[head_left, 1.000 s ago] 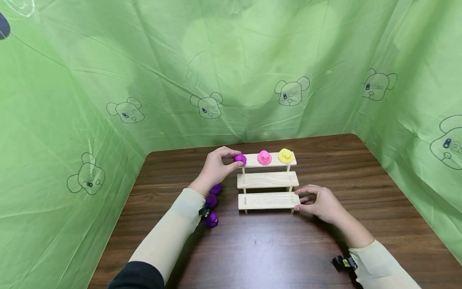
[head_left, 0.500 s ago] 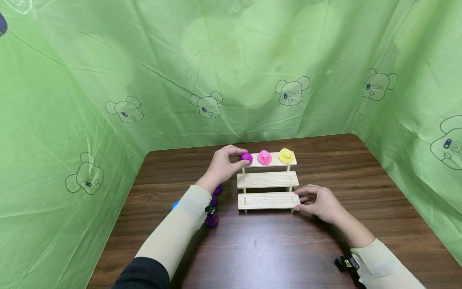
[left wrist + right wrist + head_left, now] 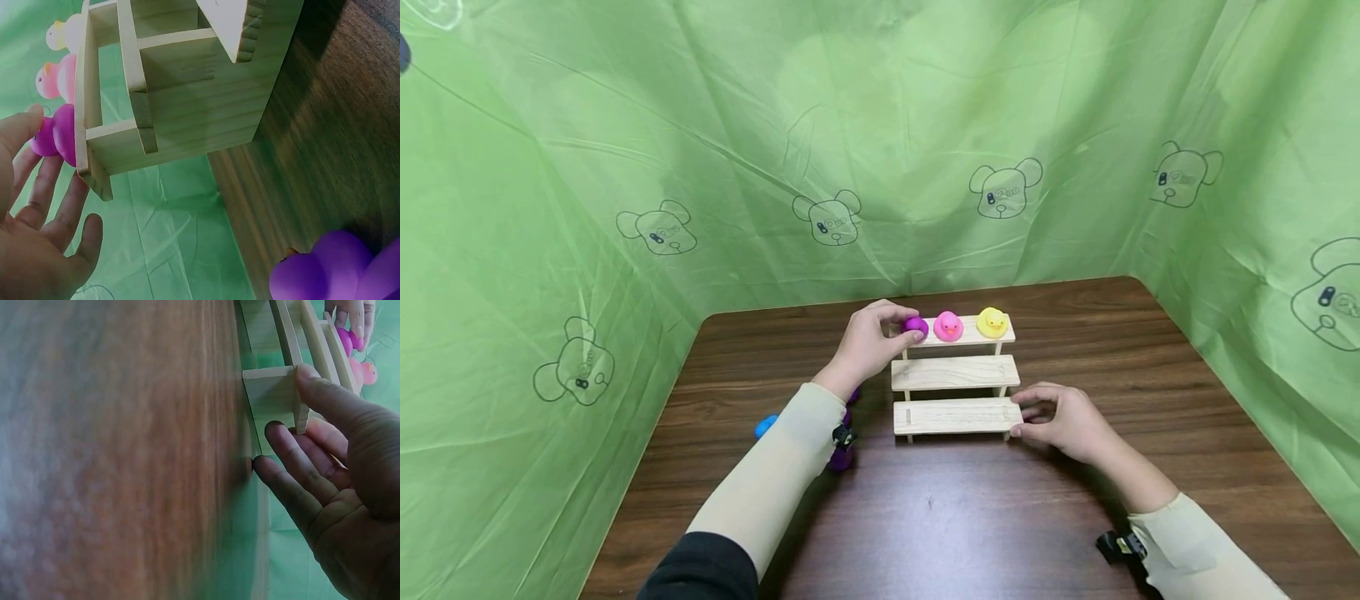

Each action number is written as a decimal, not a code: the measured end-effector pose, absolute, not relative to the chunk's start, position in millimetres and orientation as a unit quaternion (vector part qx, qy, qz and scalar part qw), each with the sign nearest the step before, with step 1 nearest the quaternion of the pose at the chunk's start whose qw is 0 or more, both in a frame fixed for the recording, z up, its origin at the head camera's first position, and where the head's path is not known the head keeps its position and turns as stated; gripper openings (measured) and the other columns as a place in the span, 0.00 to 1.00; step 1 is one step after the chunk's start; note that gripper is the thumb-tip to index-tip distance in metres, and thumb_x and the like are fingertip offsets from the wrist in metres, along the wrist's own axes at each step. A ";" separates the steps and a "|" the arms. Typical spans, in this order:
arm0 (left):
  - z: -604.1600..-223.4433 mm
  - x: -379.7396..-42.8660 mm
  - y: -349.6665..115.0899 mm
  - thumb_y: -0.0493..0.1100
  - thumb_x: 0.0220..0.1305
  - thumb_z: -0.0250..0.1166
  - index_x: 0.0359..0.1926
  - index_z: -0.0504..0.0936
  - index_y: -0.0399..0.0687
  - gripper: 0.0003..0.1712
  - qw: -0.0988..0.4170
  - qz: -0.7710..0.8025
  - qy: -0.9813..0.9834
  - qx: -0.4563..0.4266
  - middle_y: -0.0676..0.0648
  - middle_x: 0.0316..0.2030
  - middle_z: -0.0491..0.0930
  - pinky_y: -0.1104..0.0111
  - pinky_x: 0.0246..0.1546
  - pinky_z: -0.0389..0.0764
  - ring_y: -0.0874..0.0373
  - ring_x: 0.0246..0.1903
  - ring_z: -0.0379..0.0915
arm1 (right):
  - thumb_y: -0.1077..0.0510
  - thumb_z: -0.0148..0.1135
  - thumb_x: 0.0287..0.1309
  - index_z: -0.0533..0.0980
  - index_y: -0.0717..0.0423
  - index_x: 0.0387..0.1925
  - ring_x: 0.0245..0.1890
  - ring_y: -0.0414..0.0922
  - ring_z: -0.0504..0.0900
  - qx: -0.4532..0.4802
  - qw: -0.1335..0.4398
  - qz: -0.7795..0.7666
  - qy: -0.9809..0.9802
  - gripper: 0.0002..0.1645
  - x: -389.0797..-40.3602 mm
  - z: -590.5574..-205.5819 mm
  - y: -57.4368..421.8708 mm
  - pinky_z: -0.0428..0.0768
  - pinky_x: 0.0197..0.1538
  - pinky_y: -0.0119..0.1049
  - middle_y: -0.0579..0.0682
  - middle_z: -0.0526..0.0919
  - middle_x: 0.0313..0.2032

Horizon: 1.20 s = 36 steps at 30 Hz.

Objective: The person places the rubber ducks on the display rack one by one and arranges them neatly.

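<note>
A three-step wooden display stand (image 3: 955, 372) stands on the table. On its top step, at the left end, sits a purple rubber duck (image 3: 916, 327); my left hand (image 3: 867, 343) pinches it between thumb and fingers. In the left wrist view the duck's base touches the board. Beside it on the same step are a pink rubber duck (image 3: 948, 327) and a yellow rubber duck (image 3: 992, 322). My right hand (image 3: 1067, 423) grips the right end of the lowest step, its thumb on the near edge, as the right wrist view shows.
More purple ducks (image 3: 340, 269) stand left of the stand, partly hidden by my left forearm in the head view. Left of that forearm lies a blue object (image 3: 765, 426), mostly covered. Green cloth (image 3: 910, 150) hangs around the wooden table (image 3: 925, 517).
My left hand has slid the purple duck rightward along the top step, closer to the pink duck. The blue object has come into sight behind the forearm. My right hand has stayed in place.
</note>
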State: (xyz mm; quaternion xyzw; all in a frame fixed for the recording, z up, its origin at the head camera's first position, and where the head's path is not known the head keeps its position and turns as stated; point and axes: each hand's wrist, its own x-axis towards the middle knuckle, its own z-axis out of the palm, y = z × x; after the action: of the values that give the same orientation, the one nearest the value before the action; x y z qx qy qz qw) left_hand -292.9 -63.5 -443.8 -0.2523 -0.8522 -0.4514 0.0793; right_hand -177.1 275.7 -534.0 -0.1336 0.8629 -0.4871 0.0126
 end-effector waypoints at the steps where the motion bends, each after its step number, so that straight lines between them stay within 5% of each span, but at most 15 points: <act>1: -443.8 -293.1 -63.6 0.46 0.58 0.82 0.50 0.91 0.50 0.18 0.081 -0.449 -0.854 -0.252 0.57 0.42 0.84 0.60 0.43 0.85 0.48 0.41 0.84 | 0.59 0.86 0.47 0.86 0.57 0.50 0.41 0.46 0.90 -0.135 0.013 -0.486 0.863 0.27 -177.3 -533.9 275.6 0.88 0.40 0.33 0.54 0.87 0.49; 36: -440.3 -293.0 -64.4 0.45 0.56 0.83 0.52 0.90 0.47 0.22 0.090 -0.422 -0.865 -0.256 0.56 0.45 0.85 0.61 0.42 0.81 0.52 0.43 0.82 | 0.59 0.86 0.46 0.86 0.57 0.50 0.41 0.47 0.90 -0.141 0.005 -0.487 0.862 0.27 -177.7 -535.1 275.6 0.88 0.40 0.34 0.53 0.88 0.49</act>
State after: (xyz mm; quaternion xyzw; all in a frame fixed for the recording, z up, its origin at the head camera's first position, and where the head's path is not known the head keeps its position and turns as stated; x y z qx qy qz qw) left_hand -293.0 -64.4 -440.3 -0.2557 -0.8651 -0.4221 0.0897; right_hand -177.7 275.6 -535.1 -0.1410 0.8621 -0.4866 0.0055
